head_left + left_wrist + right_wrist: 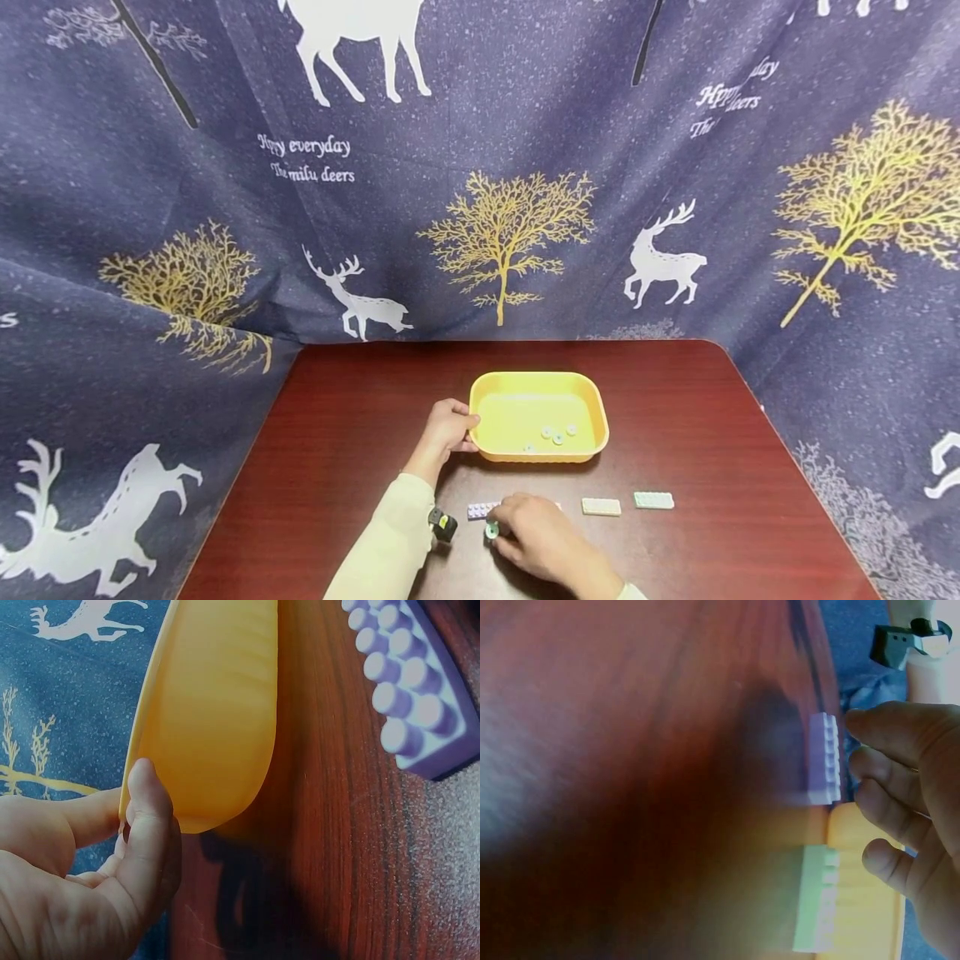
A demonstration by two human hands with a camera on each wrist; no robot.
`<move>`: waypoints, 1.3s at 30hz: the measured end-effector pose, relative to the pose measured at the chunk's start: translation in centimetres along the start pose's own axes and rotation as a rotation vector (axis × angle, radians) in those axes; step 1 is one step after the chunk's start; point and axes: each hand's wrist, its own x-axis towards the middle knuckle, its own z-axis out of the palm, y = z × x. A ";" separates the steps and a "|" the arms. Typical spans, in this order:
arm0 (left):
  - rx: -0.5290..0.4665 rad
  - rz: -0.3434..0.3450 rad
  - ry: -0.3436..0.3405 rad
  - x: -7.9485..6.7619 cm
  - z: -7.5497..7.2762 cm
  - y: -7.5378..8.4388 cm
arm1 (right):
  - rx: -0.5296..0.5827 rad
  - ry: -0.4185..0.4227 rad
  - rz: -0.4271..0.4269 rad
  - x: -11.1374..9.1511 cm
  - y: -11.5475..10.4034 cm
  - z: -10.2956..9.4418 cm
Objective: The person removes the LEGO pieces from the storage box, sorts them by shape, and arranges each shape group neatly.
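My left hand (447, 429) grips the left end of a yellow plastic tray (603, 417). In the left wrist view, thumb and fingers pinch the rim of the tray (217, 697). Several small round pale discs (558, 439) lie inside it. My right hand (536, 533) is in front of the tray, its fingertips around a small round green disc (491, 531). The right wrist view shows its fingers (889, 802) bent, with the disc hidden. Left of that hand is a purple studded block (478, 510); a green block (814, 900) also appears in the right wrist view.
A cream studded block (602, 507) and a mint green one (654, 500) lie right of my right hand on the dark red table (360, 417). A blue curtain (480, 125) with deer and trees hangs behind. A black device (442, 525) sits on my left wrist.
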 end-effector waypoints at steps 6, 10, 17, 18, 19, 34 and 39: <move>0.001 0.003 0.005 0.1 0.0 0.0 | 0.022 -0.003 -0.017 -0.6 0.0 0.9; -0.001 -0.002 0.006 0.0 0.0 0.1 | 0.020 -0.001 -0.033 -0.8 0.1 1.2; -0.001 -0.001 0.005 -0.2 0.1 0.2 | 0.015 -0.017 -0.019 -1.0 -0.1 1.6; -0.001 -0.001 0.004 -0.2 0.1 0.2 | 0.014 -0.019 -0.017 -1.0 -0.1 1.6; -0.002 -0.001 0.005 -0.2 0.1 0.1 | 0.014 -0.020 -0.015 -1.0 -0.1 1.6; 0.000 -0.009 -0.002 -0.1 0.0 0.0 | 0.006 -0.082 0.006 -0.6 0.0 1.5; 0.006 -0.009 -0.001 -0.1 0.0 0.1 | -0.001 -0.097 0.015 -0.5 -0.1 1.4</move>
